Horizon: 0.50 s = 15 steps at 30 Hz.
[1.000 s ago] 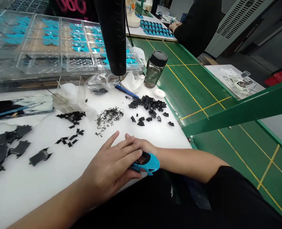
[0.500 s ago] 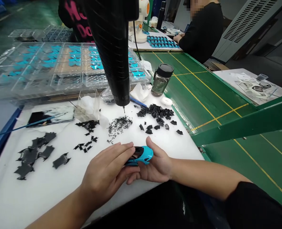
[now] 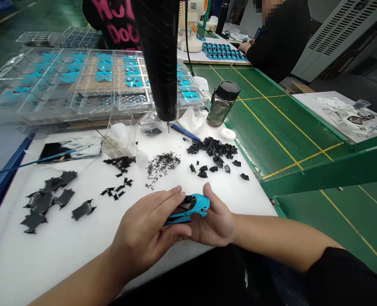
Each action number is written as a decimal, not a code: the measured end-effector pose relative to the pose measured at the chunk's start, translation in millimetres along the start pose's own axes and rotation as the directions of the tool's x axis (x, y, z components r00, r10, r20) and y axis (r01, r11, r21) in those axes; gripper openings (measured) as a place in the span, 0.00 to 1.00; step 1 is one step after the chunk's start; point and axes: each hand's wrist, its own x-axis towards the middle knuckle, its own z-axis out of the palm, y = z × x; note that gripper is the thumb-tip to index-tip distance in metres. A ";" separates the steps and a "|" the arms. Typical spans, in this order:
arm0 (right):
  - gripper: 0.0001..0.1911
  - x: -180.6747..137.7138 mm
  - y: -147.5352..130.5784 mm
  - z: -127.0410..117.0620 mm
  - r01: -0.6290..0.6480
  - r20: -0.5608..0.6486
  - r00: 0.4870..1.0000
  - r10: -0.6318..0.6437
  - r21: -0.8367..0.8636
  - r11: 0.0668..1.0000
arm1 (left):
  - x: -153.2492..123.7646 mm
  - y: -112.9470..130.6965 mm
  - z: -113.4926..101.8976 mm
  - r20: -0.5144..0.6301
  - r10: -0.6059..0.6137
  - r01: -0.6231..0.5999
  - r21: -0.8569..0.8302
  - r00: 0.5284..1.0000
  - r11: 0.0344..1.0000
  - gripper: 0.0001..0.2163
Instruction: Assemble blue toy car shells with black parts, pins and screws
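Note:
A blue toy car (image 3: pixel 195 205) with dark windows is held low over the front of the white work surface (image 3: pixel 89 242). My left hand (image 3: pixel 150 221) is closed round its left part, fingers over the top and thumb along the near side. From the right, my right hand (image 3: pixel 215 219) cups the other end, its thumb raised beside the car and its fingers partly hidden beneath. Beyond the hands lie a pile of tiny black screws (image 3: pixel 163 165) and a heap of small black parts (image 3: pixel 215 148). A black electric screwdriver (image 3: pixel 161 63) hangs bit-down above the screws.
Flat black plates (image 3: pixel 41 202) and black clips (image 3: pixel 118 187) lie to the left. Behind stand a clear compartment tray (image 3: pixel 70 100) with blue car bodies, a clear box (image 3: pixel 121 134) and a bottle (image 3: pixel 223 104). A green beam (image 3: pixel 319 163) borders the right. Co-workers sit beyond.
The whole view has shifted slightly, so most things appear further right. Both hands keep hold of the toy car, which shows a little more of its side and front.

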 end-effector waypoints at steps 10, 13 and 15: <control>0.21 -12.6 -12.9 2.3 0.405 0.066 0.734 -0.676 -0.841 0.358 | 3.5 -2.4 -9.6 -0.050 -0.056 0.054 -0.043 0.997 0.998 0.22; 0.16 -17.2 -23.4 5.1 0.410 0.338 0.651 -0.680 -0.910 -0.059 | 4.0 -2.4 -11.4 -0.047 -0.056 0.053 -0.063 0.997 0.997 0.23; 0.14 -17.3 -29.5 7.8 0.417 0.425 0.637 -0.643 -0.892 -0.176 | 4.5 -1.6 -12.1 -0.049 -0.055 0.050 -0.084 0.997 0.995 0.23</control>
